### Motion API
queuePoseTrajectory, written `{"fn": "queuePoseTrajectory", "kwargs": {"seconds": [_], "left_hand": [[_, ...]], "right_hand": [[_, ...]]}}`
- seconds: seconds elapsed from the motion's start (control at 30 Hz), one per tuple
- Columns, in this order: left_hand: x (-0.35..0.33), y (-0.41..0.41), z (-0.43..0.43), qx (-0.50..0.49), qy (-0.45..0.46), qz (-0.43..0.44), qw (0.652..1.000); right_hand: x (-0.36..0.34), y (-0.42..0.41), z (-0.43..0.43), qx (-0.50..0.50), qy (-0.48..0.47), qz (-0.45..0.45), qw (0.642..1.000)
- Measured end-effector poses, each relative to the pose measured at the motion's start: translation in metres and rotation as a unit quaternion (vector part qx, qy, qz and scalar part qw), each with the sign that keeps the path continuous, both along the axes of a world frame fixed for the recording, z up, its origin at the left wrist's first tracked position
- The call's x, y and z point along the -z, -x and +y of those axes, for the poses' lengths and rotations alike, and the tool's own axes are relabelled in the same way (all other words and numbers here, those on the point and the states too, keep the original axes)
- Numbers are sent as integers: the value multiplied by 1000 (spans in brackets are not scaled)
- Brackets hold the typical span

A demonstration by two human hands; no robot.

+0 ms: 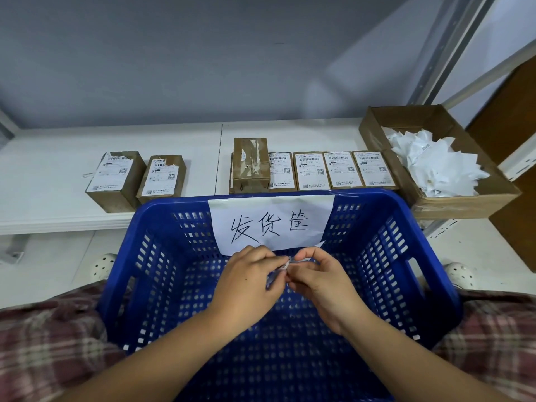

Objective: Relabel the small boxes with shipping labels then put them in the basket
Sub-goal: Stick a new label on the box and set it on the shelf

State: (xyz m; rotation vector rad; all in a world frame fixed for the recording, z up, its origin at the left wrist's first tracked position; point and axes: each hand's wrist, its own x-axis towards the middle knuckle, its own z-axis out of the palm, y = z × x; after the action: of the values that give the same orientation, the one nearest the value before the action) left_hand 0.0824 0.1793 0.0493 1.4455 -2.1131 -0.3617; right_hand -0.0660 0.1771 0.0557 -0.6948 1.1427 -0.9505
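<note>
White shelf under small boxes and cardboard tray.

Left hand, right hand meet, both pinching paper scrap.

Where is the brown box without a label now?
In the head view, the unlabelled brown box rests on the left end of the row of labelled boxes on the white shelf, just behind the far rim of the blue basket.

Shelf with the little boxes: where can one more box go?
Bare shelf lies left of the two separate boxes, in the gap between them and the stacked box, and behind the row of boxes. From the stacked box to the cardboard tray it is packed. The blue basket floor is bare under the left hand and right hand pinching a paper scrap.
</note>
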Motion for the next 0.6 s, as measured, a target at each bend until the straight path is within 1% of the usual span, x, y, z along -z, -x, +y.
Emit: {"fn": "queuePoseTrajectory", "kwargs": {"seconds": [0.07, 0.2, 0.33, 0.37, 0.43, 0.53, 0.6], "left_hand": [[1, 0, 0, -7, -13, 13, 1000], [2, 1, 0, -20, -56, 64, 996], [-6, 3, 1, -59, -137, 130, 980], [-6, 3, 0, -77, -168, 153, 971], [-7, 1, -6, -126, -234, 212, 940], [-9, -5, -17, -203, -288, 335, 874], [-13, -8, -21, -243, -312, 387, 833]], "right_hand": [[0, 0, 0, -2, 11, 11, 1000], [-1, 0, 1, -19, 60, 63, 996], [1, 1, 0, -33, 86, 98, 991], [2, 1, 0, -36, 87, 105, 990], [3, 1, 0, -40, 88, 118, 988], [4, 3, -3, -35, 78, 140, 986], [5, 5, -8, -18, 62, 150, 987]]}}
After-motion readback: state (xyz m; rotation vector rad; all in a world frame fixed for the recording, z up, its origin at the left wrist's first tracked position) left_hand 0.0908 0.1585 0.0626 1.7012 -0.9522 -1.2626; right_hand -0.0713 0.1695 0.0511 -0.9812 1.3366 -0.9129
